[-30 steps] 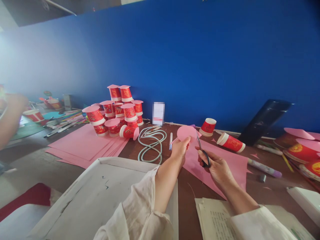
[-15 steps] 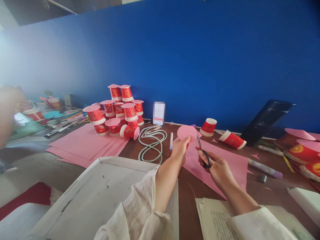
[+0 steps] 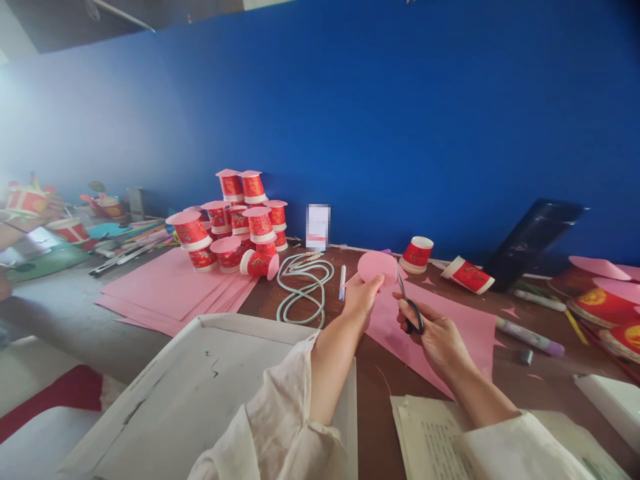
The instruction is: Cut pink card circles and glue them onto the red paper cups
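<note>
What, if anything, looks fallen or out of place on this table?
A red cup lies on its side near the black cylinder; another cup lies tipped beside the stacked cups, odd because those stand upright.

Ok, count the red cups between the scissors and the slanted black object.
2. A standing cup by the blue wall, nearer the scissors; a tipped cup beside the slanted black object. None seems hidden.

1 raised cup (image 3: pixel 27 201) (perhaps held) appeared; tipped cup (image 3: pixel 469 275) shifted right.
</note>
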Demonstrator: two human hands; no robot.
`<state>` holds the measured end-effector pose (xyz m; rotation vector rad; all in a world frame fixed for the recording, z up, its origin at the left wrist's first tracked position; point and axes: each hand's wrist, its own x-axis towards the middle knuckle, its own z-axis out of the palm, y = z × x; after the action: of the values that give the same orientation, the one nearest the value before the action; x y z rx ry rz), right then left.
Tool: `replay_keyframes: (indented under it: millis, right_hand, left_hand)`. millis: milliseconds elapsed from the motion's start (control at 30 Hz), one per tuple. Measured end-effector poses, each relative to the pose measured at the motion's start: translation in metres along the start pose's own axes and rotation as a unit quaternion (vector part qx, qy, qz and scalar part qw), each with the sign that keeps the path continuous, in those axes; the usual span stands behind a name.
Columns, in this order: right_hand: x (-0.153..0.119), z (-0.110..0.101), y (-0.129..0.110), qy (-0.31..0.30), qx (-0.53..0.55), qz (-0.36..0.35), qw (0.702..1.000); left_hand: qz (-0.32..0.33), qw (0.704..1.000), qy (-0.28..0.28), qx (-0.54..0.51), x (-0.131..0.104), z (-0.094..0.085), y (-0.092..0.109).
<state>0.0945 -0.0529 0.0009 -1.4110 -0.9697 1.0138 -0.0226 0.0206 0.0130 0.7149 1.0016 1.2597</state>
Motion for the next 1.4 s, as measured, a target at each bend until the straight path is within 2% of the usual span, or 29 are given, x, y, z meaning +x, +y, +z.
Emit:
replay_keyframes:
  millis: [100, 167, 933, 1400]
  right_hand:
    - [-0.0004, 0.0002, -0.0015, 0.008, -0.005, -0.002, 1.0]
    - [-0.0006, 0.0005, -0.0019, 0.01, -0.006, -0.002, 1.0]
    - [-0.0004, 0.0016, -0.001, 0.006, 0.025, -0.014, 1.0]
    - [0.0005, -0.0007, 0.0001, -0.003, 0.004, -0.014, 1.0]
  left_hand:
    - [0.05, 0.997, -0.036, 0.042, 0.0018, -0.0009, -0.0044]
    - [0.06, 0.996, -0.038, 0.048, 0.0032, -0.0013, -0.0063]
    - [0.025, 0.999, -0.028, 0.031, -0.0012, -0.0007, 0.0008]
    - [0.019, 0.999, -0.022, 0.038, 0.0004, -0.0012, 0.0015]
